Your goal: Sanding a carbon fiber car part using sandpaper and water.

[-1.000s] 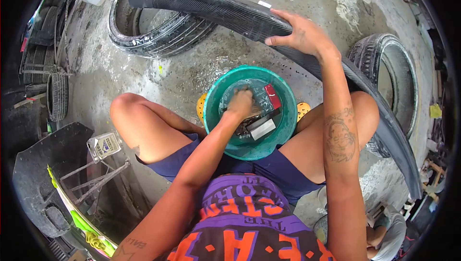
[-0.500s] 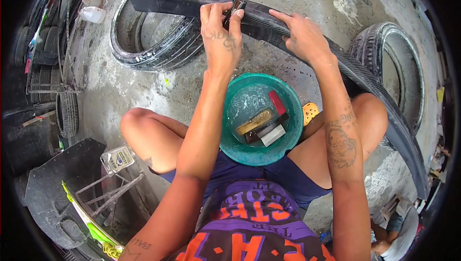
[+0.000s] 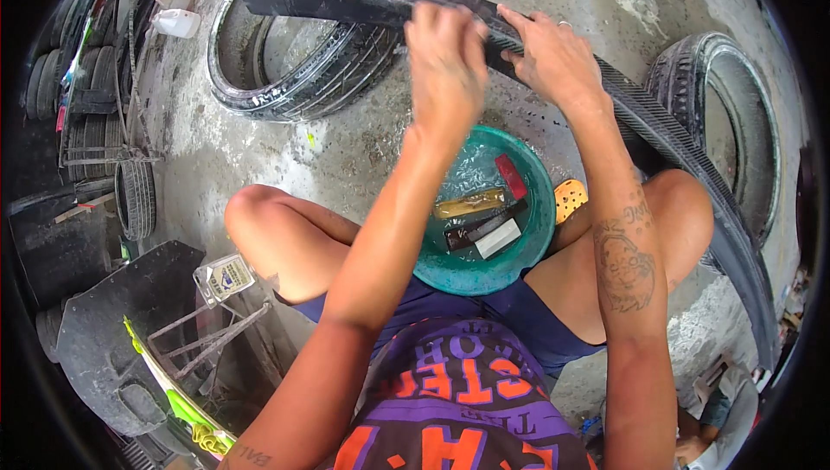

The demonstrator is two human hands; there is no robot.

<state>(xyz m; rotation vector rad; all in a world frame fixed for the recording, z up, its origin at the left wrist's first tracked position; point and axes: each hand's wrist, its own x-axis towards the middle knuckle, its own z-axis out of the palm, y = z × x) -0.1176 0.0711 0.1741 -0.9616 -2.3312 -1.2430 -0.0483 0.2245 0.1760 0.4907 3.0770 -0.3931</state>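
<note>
A long, curved black car trim piece with a woven carbon-fibre look (image 3: 683,141) lies across the two tires in front of me. My left hand (image 3: 445,63), smeared by motion, is closed at the piece's surface, left of centre. The dark block it gripped half a second ago is now hidden behind its fingers. My right hand (image 3: 558,59) grips the piece a little further right, fingers over the upper side and thumb near the lower edge. Between my legs stands a green basin (image 3: 546,219) of water, holding a red block (image 3: 511,177), a tan block (image 3: 469,204) and dark and pale blocks.
One tire (image 3: 303,107) lies at the far left, another (image 3: 769,133) at the right. Plastic jugs (image 3: 176,23) stand at the back left. A black panel (image 3: 112,332) and a thin metal stand (image 3: 207,345) are at the near left. A yellow clog (image 3: 570,202) shows beside the basin.
My left hand has slid right along the trim piece, closer to my right hand, and its block has gone out of sight. My right hand stays on the piece. The whole view has shifted slightly.
</note>
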